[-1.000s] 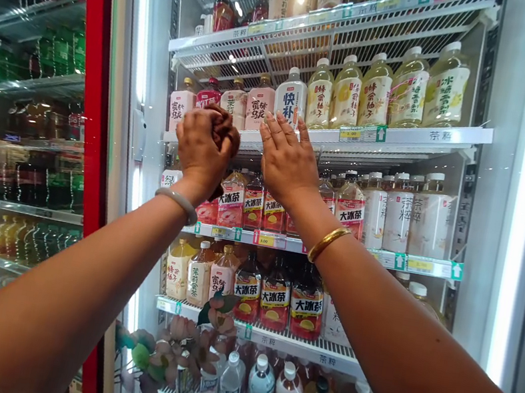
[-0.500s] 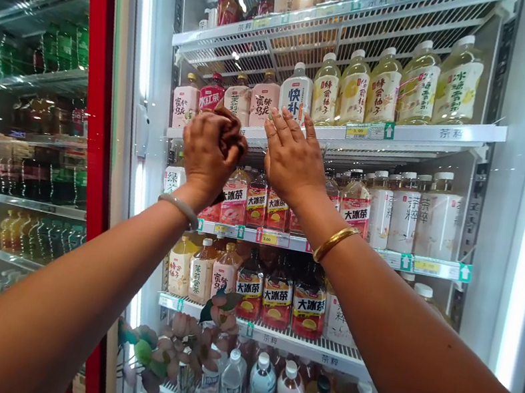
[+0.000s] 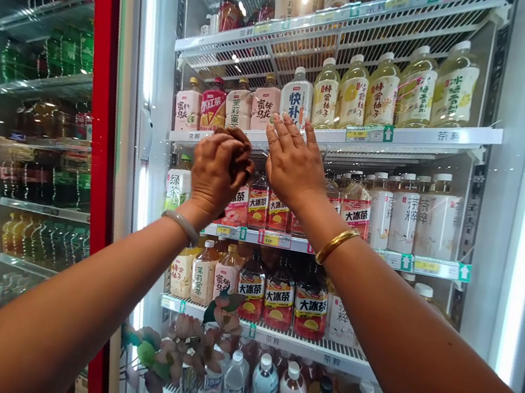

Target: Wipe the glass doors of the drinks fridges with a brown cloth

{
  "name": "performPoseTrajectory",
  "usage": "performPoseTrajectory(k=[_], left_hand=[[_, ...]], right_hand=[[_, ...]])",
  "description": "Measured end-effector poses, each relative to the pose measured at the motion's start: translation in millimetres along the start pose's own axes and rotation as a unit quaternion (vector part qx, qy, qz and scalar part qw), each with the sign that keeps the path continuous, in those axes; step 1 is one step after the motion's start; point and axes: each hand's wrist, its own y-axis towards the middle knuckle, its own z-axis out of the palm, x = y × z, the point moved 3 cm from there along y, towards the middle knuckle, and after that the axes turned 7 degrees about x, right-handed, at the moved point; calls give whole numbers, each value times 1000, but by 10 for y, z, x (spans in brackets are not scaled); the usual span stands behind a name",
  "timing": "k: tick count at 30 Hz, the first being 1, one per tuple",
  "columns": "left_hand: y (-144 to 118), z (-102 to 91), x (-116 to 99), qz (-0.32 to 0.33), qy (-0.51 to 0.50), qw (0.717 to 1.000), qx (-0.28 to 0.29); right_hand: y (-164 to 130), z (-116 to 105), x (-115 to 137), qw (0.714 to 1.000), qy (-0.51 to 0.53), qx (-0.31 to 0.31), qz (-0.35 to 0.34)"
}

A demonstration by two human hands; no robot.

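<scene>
A crumpled brown cloth (image 3: 243, 158) is bunched in my left hand (image 3: 213, 171), whose fingers are curled round it. The cloth is pressed to the clear glass front of a drinks cooler, in front of the middle shelf. Beside it, my right hand (image 3: 296, 162) lies flat on the same glass, fingers straight and holding nothing. Behind its fingertips stands a white bottle (image 3: 295, 94) with blue lettering. Pink-labelled bottles (image 3: 264, 107) show above my left hand. Iced tea bottles (image 3: 258, 202) are partly hidden behind both hands.
Shelves (image 3: 461, 133) of bottled drinks fill the lit cooler. Left of it runs a red door frame (image 3: 102, 94), with a second cooler of green bottles (image 3: 68, 54) beyond. Pinkish flowers with leaves (image 3: 186, 339) appear low in front, perhaps reflected.
My left hand has moved right and down across the glass with the cloth, closer to my right hand. My right hand stays almost in place. The view has shifted slightly.
</scene>
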Motion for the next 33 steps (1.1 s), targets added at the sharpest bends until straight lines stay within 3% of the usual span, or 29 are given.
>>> performPoseTrajectory(k=[2,4,6,8,10,12,14,15,19,21,23,24,25,27,29,31,33], left_hand=[[-136,50,-265,50,-7,999,3],[-223,55,-382,97,-12,995,17],[-219,31,-292,145,-21,987,58],[-145,2,-56,171,-34,979,103],[-49,-46,216,93,-28,993,63],[-28,-81,349,-23,-12,999,-19],[-109,-72,253,-87,-1,994,-61],[-175,-56,135,-87,2,995,-56],[-456,-44,-336,45,-2,999,21],[-506,-75,-362,146,-7,987,62],[-456,-89,-241,227,-17,969,98],[-392,-85,-146,221,-22,969,103],[-311,-79,-40,165,-20,982,85],[-183,-60,105,-21,-8,1000,0],[-168,-11,58,-161,6,985,-68],[-214,65,-144,-153,8,987,-56],[-288,103,-321,-58,8,998,-13]], right_hand=[[-8,-6,2,1000,-2,6,1],[-16,-11,2,1000,-8,10,1],[-20,-11,1,1000,-13,9,1],[-20,-6,-1,1000,-15,5,1],[-17,0,-2,1000,-12,2,1],[-16,4,-2,1000,-6,1,2],[-17,3,-1,1000,-1,0,3],[-19,1,0,1000,0,-1,4],[-26,-14,2,1000,-10,-2,3],[-25,-16,3,1000,-16,1,-4],[-20,-10,1,1000,-11,3,-9],[-17,-5,-2,1000,-7,3,-9],[-15,0,-4,1000,-3,0,-9],[-9,10,-6,1000,0,-7,-10],[-4,18,-6,1000,1,-11,-11],[-3,22,-6,1000,5,-12,-11],[-8,23,-6,1000,7,-10,-10]])
